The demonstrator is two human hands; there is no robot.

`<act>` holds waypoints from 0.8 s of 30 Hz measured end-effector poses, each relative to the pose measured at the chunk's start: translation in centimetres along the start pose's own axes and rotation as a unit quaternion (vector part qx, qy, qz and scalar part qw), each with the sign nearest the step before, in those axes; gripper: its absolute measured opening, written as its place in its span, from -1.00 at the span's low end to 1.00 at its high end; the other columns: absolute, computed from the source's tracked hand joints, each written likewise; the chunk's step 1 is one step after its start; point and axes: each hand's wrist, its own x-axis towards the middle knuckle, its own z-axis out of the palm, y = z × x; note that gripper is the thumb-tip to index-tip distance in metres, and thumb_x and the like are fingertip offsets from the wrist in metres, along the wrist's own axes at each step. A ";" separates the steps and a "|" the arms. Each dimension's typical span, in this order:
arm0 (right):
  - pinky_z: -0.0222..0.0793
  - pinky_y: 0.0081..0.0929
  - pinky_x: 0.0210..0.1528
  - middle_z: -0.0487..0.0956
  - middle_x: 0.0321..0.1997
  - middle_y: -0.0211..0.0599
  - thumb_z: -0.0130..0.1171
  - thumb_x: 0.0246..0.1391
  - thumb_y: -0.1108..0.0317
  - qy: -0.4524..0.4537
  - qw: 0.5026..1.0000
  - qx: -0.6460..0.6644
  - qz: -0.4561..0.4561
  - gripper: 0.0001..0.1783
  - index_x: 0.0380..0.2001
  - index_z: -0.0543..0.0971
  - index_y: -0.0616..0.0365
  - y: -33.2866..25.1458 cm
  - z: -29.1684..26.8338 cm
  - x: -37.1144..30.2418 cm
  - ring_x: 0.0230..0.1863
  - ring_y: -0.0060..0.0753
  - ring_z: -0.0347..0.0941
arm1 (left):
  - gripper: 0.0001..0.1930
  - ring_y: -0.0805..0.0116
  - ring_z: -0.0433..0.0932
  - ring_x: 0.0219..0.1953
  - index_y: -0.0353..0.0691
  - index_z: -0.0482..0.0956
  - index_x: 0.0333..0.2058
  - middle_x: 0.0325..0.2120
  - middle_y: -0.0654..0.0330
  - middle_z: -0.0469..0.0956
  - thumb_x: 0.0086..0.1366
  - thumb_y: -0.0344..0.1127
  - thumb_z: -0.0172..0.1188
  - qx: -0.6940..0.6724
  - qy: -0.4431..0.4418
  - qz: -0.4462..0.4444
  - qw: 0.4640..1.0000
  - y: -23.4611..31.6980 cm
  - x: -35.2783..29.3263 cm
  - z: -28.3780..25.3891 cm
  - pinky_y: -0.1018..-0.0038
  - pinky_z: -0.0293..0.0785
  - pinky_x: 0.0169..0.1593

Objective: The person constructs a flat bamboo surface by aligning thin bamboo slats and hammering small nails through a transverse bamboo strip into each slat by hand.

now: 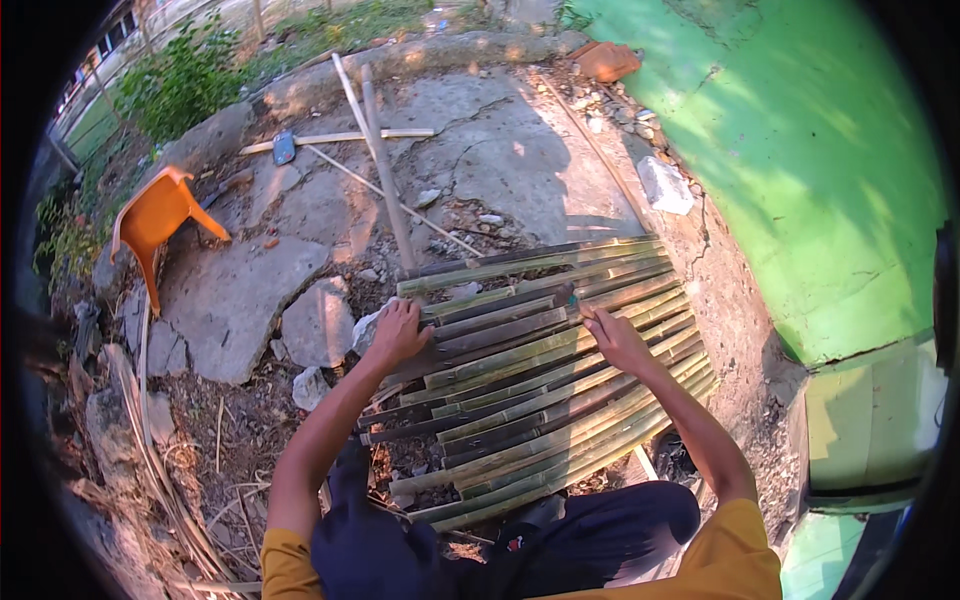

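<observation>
A panel of split bamboo slats (560, 350) lies side by side before me, some green-tan and some dark. At its left edge my left hand (400, 332) rests with curled fingers and thumb around the end of a bamboo slat (450, 328). Over the middle of the panel, my right hand (618, 342) is closed on the wooden handle of a small hammer (572, 298). The hammer's dark head is against or just above the slats; the gap, if any, cannot be made out. Shadow falls across part of the panel.
Long poles (385, 170) lie crossed beyond the panel, with a small blue object (284, 147) on one. An orange plastic chair (158, 220) is at the left. A white block (665, 186) sits beside the green wall (800, 180). Broken concrete slabs (240, 300) and stones surround the panel.
</observation>
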 end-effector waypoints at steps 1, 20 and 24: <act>0.30 0.13 -0.39 0.52 -0.56 0.20 0.02 0.51 0.05 0.024 0.999 0.003 0.024 -0.57 -0.22 0.47 0.28 3.0 0.0 -2.7 -0.48 0.37 0.49 | -0.44 -0.13 0.49 0.19 -0.38 0.54 0.06 0.04 -0.14 0.56 0.36 0.06 0.26 0.008 -0.028 0.003 1.000 0.3 0.9 -0.3 0.02 0.44 0.26; 0.34 -0.11 -0.39 0.50 -0.58 -0.19 0.05 0.48 0.12 0.135 0.859 0.278 0.408 -0.61 -0.13 0.61 0.29 12.6 15.0 -33.9 -0.53 -0.25 0.45 | -0.42 -0.24 0.63 -0.02 -0.23 0.37 0.13 -0.16 -0.23 0.64 0.33 -0.01 0.35 0.089 -0.124 0.040 0.987 0.0 2.6 -5.4 -0.06 0.53 0.04; 0.33 -0.14 -0.41 0.49 -0.60 -0.20 0.05 0.45 0.14 0.137 0.865 0.274 0.397 -0.64 -0.16 0.58 0.28 12.1 14.9 -32.3 -0.54 -0.25 0.44 | -0.49 -0.19 0.64 -0.05 -0.27 0.48 0.01 -0.21 -0.15 0.66 0.31 0.00 0.37 0.079 -0.079 -0.010 0.994 2.2 2.3 -5.5 -0.04 0.55 0.01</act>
